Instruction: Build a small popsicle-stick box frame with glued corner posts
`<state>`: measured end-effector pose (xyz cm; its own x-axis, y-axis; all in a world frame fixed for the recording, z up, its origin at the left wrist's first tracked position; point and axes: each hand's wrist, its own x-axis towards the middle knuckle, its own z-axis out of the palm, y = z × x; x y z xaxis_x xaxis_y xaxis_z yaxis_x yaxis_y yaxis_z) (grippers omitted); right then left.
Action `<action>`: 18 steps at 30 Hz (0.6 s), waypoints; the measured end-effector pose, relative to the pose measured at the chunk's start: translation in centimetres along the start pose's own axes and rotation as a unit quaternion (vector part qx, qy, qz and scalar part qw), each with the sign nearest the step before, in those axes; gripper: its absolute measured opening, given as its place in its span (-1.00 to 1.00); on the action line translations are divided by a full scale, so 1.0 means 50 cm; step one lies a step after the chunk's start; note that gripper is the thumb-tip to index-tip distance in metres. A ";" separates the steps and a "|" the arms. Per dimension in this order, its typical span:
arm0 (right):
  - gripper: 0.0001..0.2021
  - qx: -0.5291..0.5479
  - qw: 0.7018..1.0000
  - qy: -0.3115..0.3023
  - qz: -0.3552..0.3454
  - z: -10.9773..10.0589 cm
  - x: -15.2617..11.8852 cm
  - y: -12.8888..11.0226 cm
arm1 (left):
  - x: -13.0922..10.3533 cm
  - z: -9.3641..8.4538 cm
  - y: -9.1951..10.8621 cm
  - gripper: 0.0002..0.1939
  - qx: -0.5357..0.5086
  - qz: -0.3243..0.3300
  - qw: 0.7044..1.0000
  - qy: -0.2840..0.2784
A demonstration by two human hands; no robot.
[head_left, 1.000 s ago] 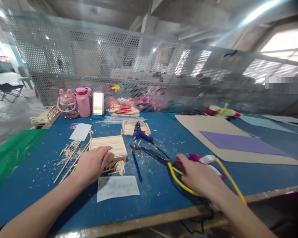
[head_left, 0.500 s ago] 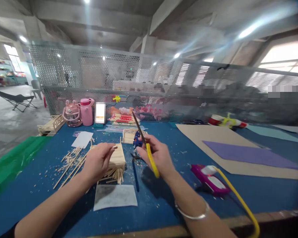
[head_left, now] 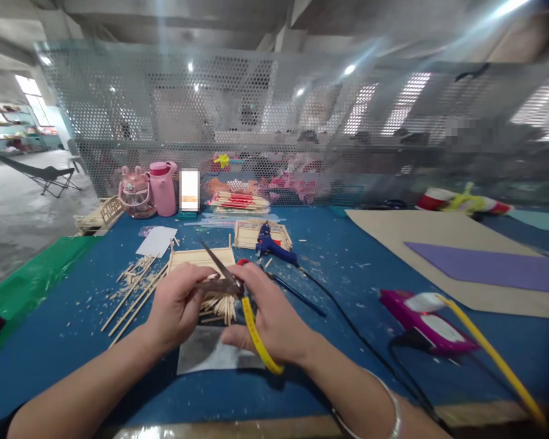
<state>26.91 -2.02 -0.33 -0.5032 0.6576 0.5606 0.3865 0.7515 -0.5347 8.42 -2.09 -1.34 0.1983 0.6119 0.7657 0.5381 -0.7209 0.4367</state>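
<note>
My right hand (head_left: 279,317) holds scissors (head_left: 222,263) with a yellow handle, their dark blades apart and pointing left. One blade reaches the fingertips of my left hand (head_left: 176,299). Those fingers are pinched together; what they hold, if anything, is too small and hidden to name. Behind and below both hands stands a small structure of pale wooden sticks (head_left: 201,257), with loose stick ends (head_left: 226,308) under it. A whitish sheet (head_left: 196,353) lies beneath my hands, partly covered by them.
A blue glue gun (head_left: 274,247) rests by a second stick frame (head_left: 247,235), its cord running right. Long sticks and scraps (head_left: 137,274) lie left. A magenta device (head_left: 430,323) with a yellow cable is at right, near purple sheet (head_left: 476,268). Pink bottles (head_left: 162,189) stand behind.
My right hand has brought the scissors down and left to my left hand, and their blades have spread apart. The view has shifted somewhat. My left hand stays pinched.
</note>
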 end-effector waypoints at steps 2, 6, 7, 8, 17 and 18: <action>-0.29 -0.017 1.000 -0.005 -0.007 0.005 0.000 -0.003 | -0.003 -0.001 0.001 -0.81 -0.006 0.012 1.000 0.002; -0.30 -0.030 0.999 -0.014 -0.008 0.008 -0.001 -0.006 | -0.003 -0.004 0.005 -0.80 0.000 0.041 0.999 0.001; -0.30 -0.030 0.999 -0.015 -0.010 0.008 -0.001 -0.005 | -0.003 -0.005 0.006 -0.80 0.003 0.049 0.999 -0.003; -0.29 -0.029 0.999 -0.014 -0.015 0.009 -0.002 -0.004 | -0.002 -0.006 0.008 -0.80 0.006 0.055 0.998 -0.005; -0.28 -0.027 0.998 0.010 -0.062 0.017 -0.006 0.000 | -0.004 -0.012 0.017 -0.78 0.020 0.086 0.996 -0.007; -0.28 -0.028 0.998 0.010 -0.062 0.017 -0.007 0.000 | -0.004 -0.012 0.017 -0.78 0.019 0.089 0.996 -0.008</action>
<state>26.41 -2.28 -1.07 -0.5337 0.5605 0.6332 0.3661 0.8281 -0.4244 8.34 -3.04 -0.83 0.3054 0.4808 0.8220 0.5243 -0.8055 0.2763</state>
